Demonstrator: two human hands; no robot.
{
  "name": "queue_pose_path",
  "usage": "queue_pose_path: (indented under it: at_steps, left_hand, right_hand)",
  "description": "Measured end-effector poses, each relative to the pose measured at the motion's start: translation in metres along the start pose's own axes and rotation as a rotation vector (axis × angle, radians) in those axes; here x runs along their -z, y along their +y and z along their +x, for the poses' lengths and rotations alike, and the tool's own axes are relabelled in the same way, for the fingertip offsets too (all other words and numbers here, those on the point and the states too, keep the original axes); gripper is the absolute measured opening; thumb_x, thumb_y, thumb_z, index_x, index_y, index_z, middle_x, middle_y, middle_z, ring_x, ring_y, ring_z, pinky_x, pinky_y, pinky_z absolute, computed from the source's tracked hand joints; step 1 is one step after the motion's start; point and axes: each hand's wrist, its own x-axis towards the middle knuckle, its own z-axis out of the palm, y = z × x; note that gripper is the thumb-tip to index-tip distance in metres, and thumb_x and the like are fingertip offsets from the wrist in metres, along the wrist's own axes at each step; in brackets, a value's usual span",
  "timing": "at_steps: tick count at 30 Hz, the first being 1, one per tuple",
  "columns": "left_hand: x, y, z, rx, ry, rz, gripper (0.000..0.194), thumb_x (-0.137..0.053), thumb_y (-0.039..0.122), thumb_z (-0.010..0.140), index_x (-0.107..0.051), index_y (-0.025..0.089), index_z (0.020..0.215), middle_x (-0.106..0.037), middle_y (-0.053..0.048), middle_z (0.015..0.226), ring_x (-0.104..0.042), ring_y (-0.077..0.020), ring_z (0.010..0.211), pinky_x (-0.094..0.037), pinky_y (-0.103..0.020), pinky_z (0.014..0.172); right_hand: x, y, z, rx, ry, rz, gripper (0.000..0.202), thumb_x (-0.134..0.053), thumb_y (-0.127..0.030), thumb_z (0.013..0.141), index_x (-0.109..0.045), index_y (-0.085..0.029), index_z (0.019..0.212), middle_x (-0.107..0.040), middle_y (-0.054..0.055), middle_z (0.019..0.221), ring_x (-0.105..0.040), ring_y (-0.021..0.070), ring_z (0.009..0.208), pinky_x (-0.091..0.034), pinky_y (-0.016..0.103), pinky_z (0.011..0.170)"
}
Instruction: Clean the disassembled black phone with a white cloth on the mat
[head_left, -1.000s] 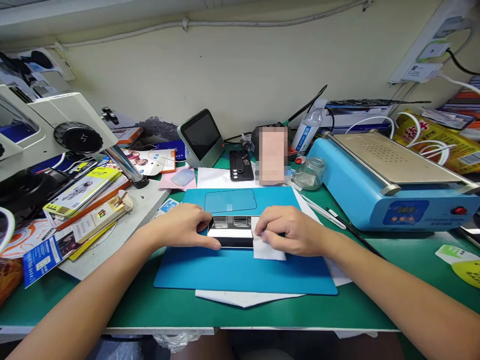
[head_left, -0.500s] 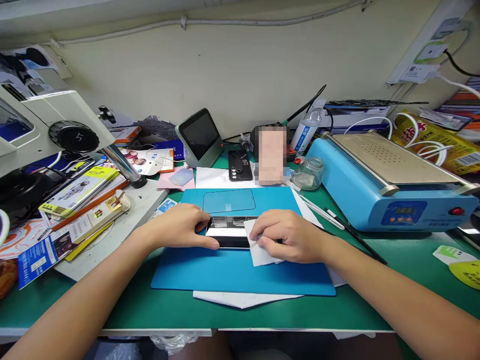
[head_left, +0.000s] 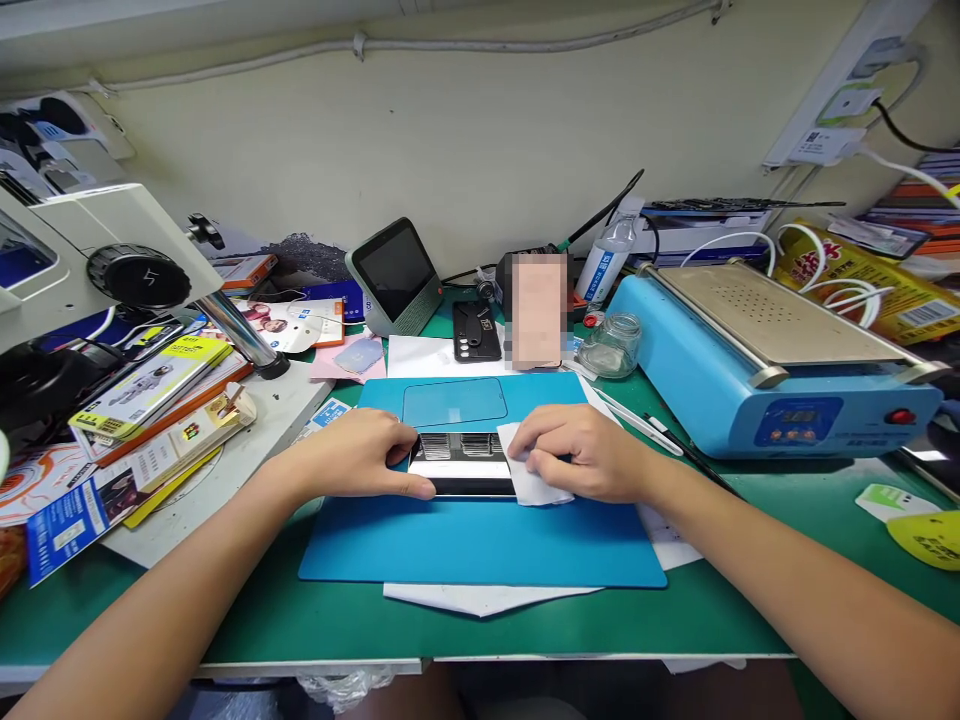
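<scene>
A phone (head_left: 465,470) with a glossy dark face lies crosswise on the blue mat (head_left: 480,545), mirroring bright and dark bands. My left hand (head_left: 367,455) grips its left end, thumb along the near edge and fingers at the far edge. My right hand (head_left: 589,455) is closed on a folded white wipe (head_left: 536,483), pressed against the phone's right part. The wipe and hand hide that end. Behind the phone lies a clear glass panel (head_left: 454,402) with a thin black border, flat on the mat.
A blue heated plate machine (head_left: 780,380) stands at right, near a glass jar (head_left: 611,347) and plastic bottle (head_left: 609,258). At the back are a black phone (head_left: 477,332) and a smart display (head_left: 396,277). Left, a microscope (head_left: 135,250) overhangs stacked boxes (head_left: 161,380).
My right hand has slid the wipe to the right and slightly away along the phone, uncovering more of its face. My left hand keeps its grip. The view has shifted slightly.
</scene>
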Motion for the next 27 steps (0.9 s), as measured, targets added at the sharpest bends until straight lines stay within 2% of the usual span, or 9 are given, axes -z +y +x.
queue_pose_path:
  at_steps: [4,7,10,14,19,23,27]
  left_hand:
    - [-0.0005,-0.0006,0.0,0.003,-0.009,0.01,0.065,-0.051,0.084,0.079,-0.054,0.02,0.071,-0.062,-0.004,0.073,-0.051,-0.0184,0.062,-0.025,-0.03,0.055]
    - [-0.0011,-0.0014,0.0001,0.002,-0.007,0.016,0.066,-0.05,0.086,0.079,-0.054,0.02,0.071,-0.063,-0.004,0.073,-0.051,-0.0187,0.063,-0.025,-0.03,0.055]
    - [-0.0013,-0.0018,0.0,-0.002,-0.003,0.012,0.064,-0.052,0.084,0.08,-0.054,0.02,0.07,-0.063,-0.004,0.072,-0.051,-0.0182,0.061,-0.025,-0.03,0.055]
    - [-0.0017,-0.0029,-0.0004,0.003,0.001,-0.01,0.061,-0.051,0.079,0.083,-0.055,0.02,0.07,-0.064,-0.004,0.072,-0.051,-0.0177,0.06,-0.025,-0.03,0.055]
    - [-0.0032,-0.0047,-0.0009,0.0,0.015,-0.038,0.06,-0.041,0.074,0.09,-0.057,0.019,0.07,-0.064,-0.005,0.071,-0.052,-0.0186,0.061,-0.026,-0.031,0.056]
    - [-0.0037,-0.005,-0.0004,-0.023,0.031,-0.027,0.06,-0.041,0.074,0.089,-0.054,0.019,0.067,-0.063,-0.005,0.069,-0.052,-0.0187,0.06,-0.026,-0.03,0.056]
    - [-0.0031,-0.0039,-0.0002,-0.003,0.015,-0.015,0.058,-0.046,0.074,0.087,-0.054,0.02,0.068,-0.063,-0.005,0.069,-0.051,-0.0187,0.059,-0.026,-0.03,0.055]
  right_hand:
    - [-0.0016,-0.0018,0.0006,0.033,-0.056,0.017,0.027,-0.053,-0.018,0.094,-0.076,-0.017,0.079,-0.078,0.006,0.097,-0.07,0.0191,0.089,-0.054,0.03,0.083]
    - [-0.0012,-0.0003,0.0002,0.017,-0.026,0.001,0.026,-0.053,-0.017,0.094,-0.076,-0.017,0.082,-0.078,0.007,0.097,-0.07,0.019,0.09,-0.054,0.03,0.082]
    - [-0.0012,-0.0014,-0.0002,0.023,-0.009,-0.014,0.026,-0.053,-0.017,0.095,-0.076,-0.017,0.083,-0.078,0.006,0.096,-0.07,0.0188,0.089,-0.054,0.03,0.081]
    - [-0.0031,-0.0047,0.0014,0.076,-0.101,-0.019,0.025,-0.052,-0.018,0.097,-0.076,-0.016,0.094,-0.077,0.007,0.104,-0.069,0.0202,0.097,-0.053,0.032,0.088]
    - [-0.0043,-0.0037,0.0022,0.062,-0.076,-0.095,0.024,-0.053,-0.022,0.1,-0.075,-0.016,0.103,-0.075,0.008,0.109,-0.067,0.022,0.105,-0.053,0.034,0.092]
    - [-0.0076,-0.0086,0.0037,0.127,-0.149,-0.088,0.023,-0.055,-0.024,0.1,-0.074,-0.014,0.108,-0.074,0.01,0.116,-0.066,0.0229,0.109,-0.054,0.035,0.094]
    - [-0.0068,-0.009,0.0029,0.077,-0.128,-0.139,0.024,-0.056,-0.025,0.1,-0.073,-0.014,0.113,-0.073,0.011,0.12,-0.066,0.0242,0.116,-0.054,0.037,0.099]
